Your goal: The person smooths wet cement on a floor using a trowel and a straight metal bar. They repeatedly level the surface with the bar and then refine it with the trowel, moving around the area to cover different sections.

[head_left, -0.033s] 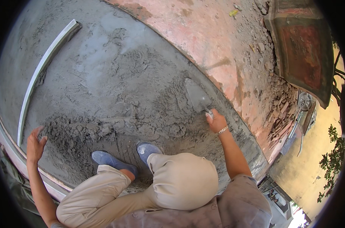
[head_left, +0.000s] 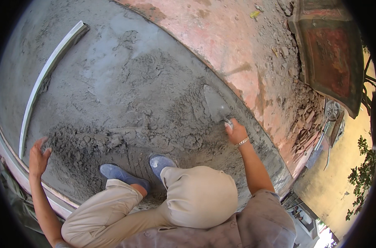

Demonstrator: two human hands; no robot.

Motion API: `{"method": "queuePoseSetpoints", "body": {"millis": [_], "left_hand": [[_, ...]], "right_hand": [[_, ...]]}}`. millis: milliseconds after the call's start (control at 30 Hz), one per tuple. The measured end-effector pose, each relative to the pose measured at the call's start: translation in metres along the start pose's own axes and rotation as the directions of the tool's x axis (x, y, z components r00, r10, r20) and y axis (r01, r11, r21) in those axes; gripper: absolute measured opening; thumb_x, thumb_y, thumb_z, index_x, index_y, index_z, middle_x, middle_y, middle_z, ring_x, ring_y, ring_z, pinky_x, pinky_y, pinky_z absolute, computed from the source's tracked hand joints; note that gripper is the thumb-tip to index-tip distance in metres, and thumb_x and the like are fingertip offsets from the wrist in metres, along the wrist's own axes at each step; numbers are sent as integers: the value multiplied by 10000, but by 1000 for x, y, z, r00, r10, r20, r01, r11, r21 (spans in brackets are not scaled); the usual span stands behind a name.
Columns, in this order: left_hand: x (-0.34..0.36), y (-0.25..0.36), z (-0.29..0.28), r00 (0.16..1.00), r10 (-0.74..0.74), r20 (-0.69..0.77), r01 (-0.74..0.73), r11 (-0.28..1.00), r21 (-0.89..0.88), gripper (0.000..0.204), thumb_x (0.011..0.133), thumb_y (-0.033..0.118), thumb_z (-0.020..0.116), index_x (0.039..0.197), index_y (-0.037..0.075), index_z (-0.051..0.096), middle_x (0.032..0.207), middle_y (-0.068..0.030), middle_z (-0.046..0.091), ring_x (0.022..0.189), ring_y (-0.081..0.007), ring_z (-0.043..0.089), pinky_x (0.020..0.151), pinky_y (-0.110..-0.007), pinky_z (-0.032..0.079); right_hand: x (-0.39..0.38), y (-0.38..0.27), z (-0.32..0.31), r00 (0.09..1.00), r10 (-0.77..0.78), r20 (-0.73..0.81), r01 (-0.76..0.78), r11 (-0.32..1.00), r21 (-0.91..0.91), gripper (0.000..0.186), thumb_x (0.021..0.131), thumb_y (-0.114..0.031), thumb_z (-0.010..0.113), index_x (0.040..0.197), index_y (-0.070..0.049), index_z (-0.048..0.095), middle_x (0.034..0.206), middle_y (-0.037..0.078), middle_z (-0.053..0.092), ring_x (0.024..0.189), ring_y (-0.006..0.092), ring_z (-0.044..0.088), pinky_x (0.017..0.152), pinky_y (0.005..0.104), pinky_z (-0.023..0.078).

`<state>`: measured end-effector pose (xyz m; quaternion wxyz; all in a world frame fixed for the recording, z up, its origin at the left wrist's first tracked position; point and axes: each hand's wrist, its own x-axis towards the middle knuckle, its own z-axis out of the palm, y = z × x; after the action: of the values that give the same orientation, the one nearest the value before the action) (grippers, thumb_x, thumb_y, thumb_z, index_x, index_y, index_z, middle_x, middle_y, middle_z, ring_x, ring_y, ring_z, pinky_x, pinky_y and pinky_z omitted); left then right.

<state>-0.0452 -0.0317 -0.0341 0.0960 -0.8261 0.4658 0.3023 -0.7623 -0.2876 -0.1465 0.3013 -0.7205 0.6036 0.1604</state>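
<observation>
Right hand (head_left: 236, 132) has its fingers wrapped around the handle end of a trowel (head_left: 215, 103), so that's a proper closed grip. The trowel's grey, pointed blade reaches up and away from the fist and looks laid pretty much flat on the wet mortar (head_left: 82, 144), close to the edge where the grey stuff meets the pink floor (head_left: 233, 58). It's so smeared the same colour that I can't really tell if the tip is sunk in a bit. There's a chain bracelet (head_left: 242, 141) on that wrist.

Left hand (head_left: 39, 159) is way over on the other side, fingers loosely curled and holding nothing. It's just beside the lower end of a long pale bar (head_left: 43, 76), which lies on the smoother grey area and looks bowed from the fisheye.

Mortar's lumpy in a band between the two hands, right in front of a pair of blue shoes (head_left: 119, 174) planted in the grey. Beige trousers (head_left: 202, 198), knees bent, so a low squat. Off to the right there's broken rubble (head_left: 308, 124) piled below a weathered reddish slab (head_left: 330, 58), and some green leaves (head_left: 357, 173) near the rim.
</observation>
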Motion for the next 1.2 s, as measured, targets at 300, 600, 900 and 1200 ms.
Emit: {"method": "queuePoseSetpoints", "body": {"millis": [300, 600, 900, 1200], "left_hand": [[-3, 2, 0, 999, -22, -28, 22, 1000, -23, 467, 823, 73, 688, 1274, -16, 610, 1240, -253, 643, 1201, -413, 588, 1051, -423, 434], [-8, 19, -7, 999, -47, -13, 47, 998, -33, 435, 843, 114, 707, 1254, -5, 624, 1267, -237, 637, 1201, -407, 588, 1045, -425, 450], [-15, 34, -23, 995, -37, -88, 33, 998, -48, 434, 835, 119, 716, 1247, 10, 633, 1242, -237, 642, 1172, -416, 594, 1031, -428, 459], [-29, 16, -17, 992, -115, -42, 112, 992, -64, 443, 834, 121, 718, 1253, 7, 630, 1246, -236, 642, 1175, -413, 596, 1027, -427, 465]], "right_hand": [[-56, 66, 31, 965, 222, -138, -216, 975, 53, 435, 967, -442, 541, 1080, -26, 602, 901, 275, 682, 833, 485, 661, 730, 514, 523], [-72, -7, -2, 994, -101, -30, 101, 995, -7, 314, 950, -383, 616, 996, -72, 610, 796, 176, 681, 730, 378, 678, 624, 457, 527], [32, -186, -4, 744, -618, 254, 668, 698, -257, 322, 935, -408, 634, 969, -96, 563, 827, 153, 686, 731, 363, 689, 611, 473, 555], [81, -156, -25, 946, -309, 99, 324, 913, -249, 346, 966, -410, 583, 998, -66, 557, 835, 234, 693, 804, 452, 668, 693, 530, 524]]}}
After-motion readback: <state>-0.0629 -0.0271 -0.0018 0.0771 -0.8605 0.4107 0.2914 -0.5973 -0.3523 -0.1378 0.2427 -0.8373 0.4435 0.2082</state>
